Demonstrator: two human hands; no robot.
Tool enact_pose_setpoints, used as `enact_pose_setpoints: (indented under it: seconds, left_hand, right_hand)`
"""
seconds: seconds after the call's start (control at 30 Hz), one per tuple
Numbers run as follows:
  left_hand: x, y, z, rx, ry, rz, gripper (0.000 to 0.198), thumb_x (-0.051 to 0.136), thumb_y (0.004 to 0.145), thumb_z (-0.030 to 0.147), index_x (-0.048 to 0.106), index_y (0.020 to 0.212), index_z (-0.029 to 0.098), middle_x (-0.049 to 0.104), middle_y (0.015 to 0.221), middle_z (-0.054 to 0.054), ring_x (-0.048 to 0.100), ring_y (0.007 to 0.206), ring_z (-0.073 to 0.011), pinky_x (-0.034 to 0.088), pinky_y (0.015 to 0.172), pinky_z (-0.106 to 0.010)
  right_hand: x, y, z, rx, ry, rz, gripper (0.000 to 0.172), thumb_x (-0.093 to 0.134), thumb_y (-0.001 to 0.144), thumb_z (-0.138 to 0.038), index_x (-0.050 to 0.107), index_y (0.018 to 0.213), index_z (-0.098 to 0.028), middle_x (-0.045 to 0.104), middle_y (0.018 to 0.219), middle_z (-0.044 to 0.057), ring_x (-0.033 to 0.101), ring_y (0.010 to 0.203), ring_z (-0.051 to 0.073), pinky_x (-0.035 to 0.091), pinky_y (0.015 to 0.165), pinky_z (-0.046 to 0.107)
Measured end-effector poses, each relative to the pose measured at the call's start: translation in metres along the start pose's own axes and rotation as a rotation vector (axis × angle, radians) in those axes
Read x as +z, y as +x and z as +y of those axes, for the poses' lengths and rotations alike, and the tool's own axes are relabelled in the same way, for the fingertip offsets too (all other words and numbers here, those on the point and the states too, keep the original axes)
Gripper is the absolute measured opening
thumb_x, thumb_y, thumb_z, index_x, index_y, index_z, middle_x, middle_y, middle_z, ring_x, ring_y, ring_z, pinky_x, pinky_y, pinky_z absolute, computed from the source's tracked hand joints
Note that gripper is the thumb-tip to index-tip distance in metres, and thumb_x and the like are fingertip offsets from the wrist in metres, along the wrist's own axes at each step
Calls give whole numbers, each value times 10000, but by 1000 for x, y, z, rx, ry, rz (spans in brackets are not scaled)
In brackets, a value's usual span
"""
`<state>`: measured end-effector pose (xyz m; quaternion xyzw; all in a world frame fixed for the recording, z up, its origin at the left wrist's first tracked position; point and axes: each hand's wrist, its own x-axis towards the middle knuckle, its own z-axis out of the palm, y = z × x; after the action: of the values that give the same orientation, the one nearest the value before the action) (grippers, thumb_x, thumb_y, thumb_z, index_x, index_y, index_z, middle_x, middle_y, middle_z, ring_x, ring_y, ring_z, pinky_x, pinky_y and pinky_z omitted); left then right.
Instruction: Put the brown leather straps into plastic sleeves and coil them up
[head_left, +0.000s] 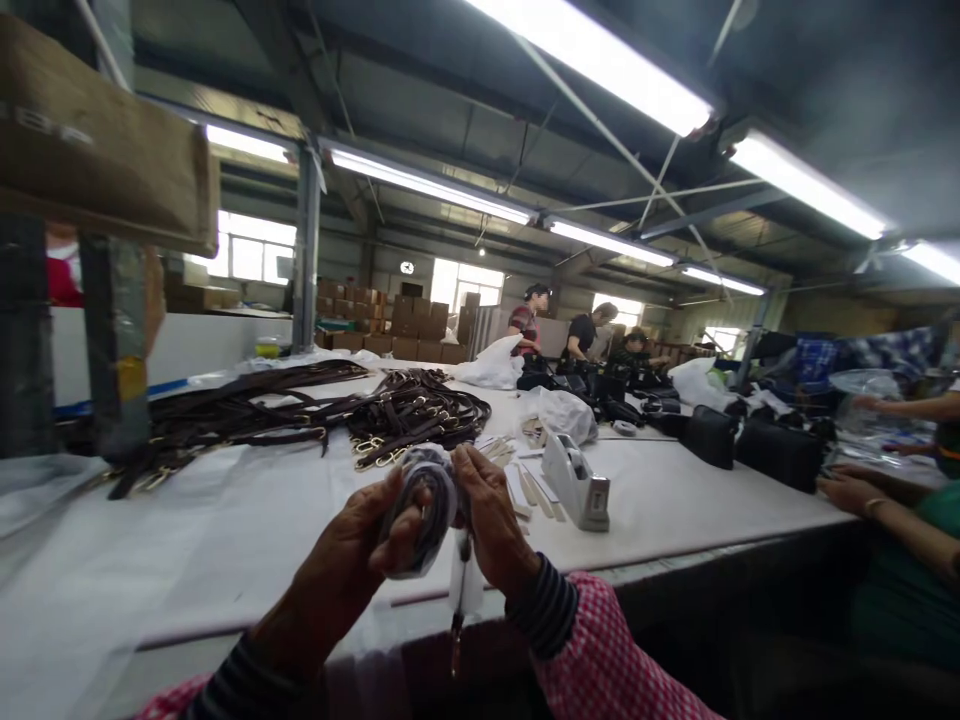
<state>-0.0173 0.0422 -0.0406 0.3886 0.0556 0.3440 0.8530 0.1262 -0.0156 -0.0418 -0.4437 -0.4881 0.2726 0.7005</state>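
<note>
The person is holding a coiled strap (426,500), wound in a thin cloudy wrap, up at the near edge of the white table (225,560). The left hand (360,560) is curling around the coil's left side, thumb pressing on its face, while the right hand (491,520) is closing on its right edge, fingertips pinching at the top; gripping from both sides is probably stopping the loops from springing apart. A white tag (466,585) is dangling below the coil. Just to the right, within easy reach, a tape dispenser (577,480) is sitting beside paper strips (529,490). Farther off, a heap of dark straps (405,405) is lying across the table, and at the right a co-worker's hand (847,490) is resting near black bags (780,450)
</note>
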Motion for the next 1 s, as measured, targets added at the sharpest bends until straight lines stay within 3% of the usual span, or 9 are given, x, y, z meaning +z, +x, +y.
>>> enact_pose_setpoints:
  seconds: [0.17,0.27,0.33,0.43,0.53,0.63,0.73,0.87,1.0]
  left_hand:
    - [-10,7,12,-10,-34,-27,273,732,903,302,706,785,58,494,496,43,331,358,-3,373,364,-107]
    - [-10,9,17,-2,-88,-27,313,583,1005,254,694,794,52,480,504,43,340,365,-8,400,384,-113]
    - [-9,10,16,7,-109,-51,282,616,991,255,692,810,53,486,518,47,341,368,-8,404,382,-119]
    - [-8,11,13,35,-94,-75,240,778,879,284,691,827,67,499,533,59,343,375,-6,395,374,-117]
    - [-7,13,10,87,-34,-80,320,854,796,349,691,818,75,498,524,65,353,379,-13,422,381,-134]
    - [-5,17,6,137,-2,-52,332,824,823,378,692,826,73,507,537,58,355,383,-10,404,383,-125]
    - [-5,20,-1,150,-47,7,310,716,922,362,683,817,73,487,531,52,340,374,-5,355,368,-102]
    - [-10,18,-13,108,-145,55,340,604,986,328,678,771,74,438,493,56,312,363,-12,357,364,-106]
    - [-15,12,-19,109,-92,42,311,747,873,383,715,782,87,502,504,35,333,381,-20,380,384,-129]
  right_hand:
    - [-15,-10,-25,-95,-266,-256,218,571,969,-376,697,1041,-213,622,957,17,545,877,180,457,820,301]
    - [-13,-17,-32,-42,-191,-400,378,592,903,-287,647,1276,-250,632,1013,24,558,859,196,477,798,323]
    - [-9,-20,-31,-41,-154,-434,499,600,847,-231,610,1345,-261,638,1022,26,569,889,210,492,786,321]
    - [-2,-23,-24,-119,-180,-378,522,590,807,-162,624,1319,-258,644,1078,29,581,988,214,496,857,318]
    - [4,-25,-11,-41,-118,-324,430,543,881,-205,584,1307,-240,651,942,16,613,774,166,529,727,299]
    - [12,-29,4,128,23,-208,307,487,954,-311,560,1237,-216,486,649,-70,359,449,79,328,419,182]
    - [21,-35,15,137,73,-75,270,518,935,-332,575,1166,-203,376,597,-95,222,441,69,184,377,169]
    - [20,-46,25,96,6,-27,309,536,941,-459,610,1099,-205,400,595,-69,284,460,91,242,400,202]
    - [10,-52,40,122,-91,-56,416,632,887,-614,631,1076,-244,411,599,-44,338,509,131,319,437,253]
